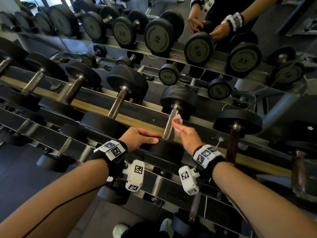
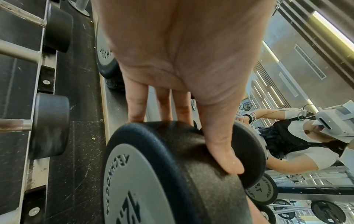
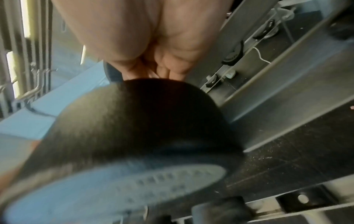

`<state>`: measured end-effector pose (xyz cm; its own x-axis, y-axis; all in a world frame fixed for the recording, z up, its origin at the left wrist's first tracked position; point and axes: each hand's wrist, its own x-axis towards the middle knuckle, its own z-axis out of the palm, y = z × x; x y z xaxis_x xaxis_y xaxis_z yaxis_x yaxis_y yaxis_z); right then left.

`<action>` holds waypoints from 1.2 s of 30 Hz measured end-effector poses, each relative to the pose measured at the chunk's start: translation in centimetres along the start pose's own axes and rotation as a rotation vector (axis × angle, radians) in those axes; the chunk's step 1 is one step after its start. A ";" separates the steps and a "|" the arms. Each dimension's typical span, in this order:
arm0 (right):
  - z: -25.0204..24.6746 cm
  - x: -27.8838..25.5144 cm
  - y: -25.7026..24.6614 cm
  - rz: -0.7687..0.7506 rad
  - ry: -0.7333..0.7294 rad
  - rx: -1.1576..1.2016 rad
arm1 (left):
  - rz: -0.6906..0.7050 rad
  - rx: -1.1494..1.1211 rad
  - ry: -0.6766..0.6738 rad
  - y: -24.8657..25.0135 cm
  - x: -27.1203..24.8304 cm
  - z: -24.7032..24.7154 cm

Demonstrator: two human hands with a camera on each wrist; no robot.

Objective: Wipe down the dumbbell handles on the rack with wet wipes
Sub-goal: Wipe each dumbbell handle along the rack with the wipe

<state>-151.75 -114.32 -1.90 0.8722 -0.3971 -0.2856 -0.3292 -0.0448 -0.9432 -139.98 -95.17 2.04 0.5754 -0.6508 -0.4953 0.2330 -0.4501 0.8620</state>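
Note:
A black-headed dumbbell lies on the top tier of the rack (image 1: 96, 107), its steel handle (image 1: 169, 127) running away from me. My left hand (image 1: 151, 137) lies over the near head (image 1: 164, 152). The left wrist view shows its fingers (image 2: 137, 106) straight down behind that head (image 2: 172, 159) and the thumb flat on its rim. My right hand (image 1: 181, 130) pinches a white wet wipe (image 1: 178, 118) against the handle's right side. The right wrist view shows curled fingers (image 3: 162, 69) above the blurred head (image 3: 143, 121); the wipe is hidden there.
Neighbouring dumbbells lie close on both sides: a steel handle (image 1: 118, 103) to the left, a rusty one (image 1: 233, 141) to the right. Lower tiers (image 1: 51, 160) hold smaller dumbbells. A mirror (image 1: 214, 26) behind the rack reflects my hands. My shoes (image 1: 120, 231) are below.

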 end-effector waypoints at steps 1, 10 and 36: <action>0.0 -1.0 0.0 -0.018 -0.031 -0.067 | 0.000 0.000 -0.004 0.0 0.0 0.0; -2.8 0.5 -3.2 -0.080 0.212 0.137 | 0.011 -0.015 -0.005 0.0 -0.1 0.1; -0.8 3.4 -3.0 -0.066 0.071 -0.195 | -0.030 0.051 -0.062 0.9 -0.1 -0.4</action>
<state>-148.07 -116.31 0.12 0.8686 -0.4509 -0.2054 -0.3424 -0.2465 -0.9067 -139.46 -95.30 2.94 0.5188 -0.6724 -0.5279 0.2084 -0.4995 0.8409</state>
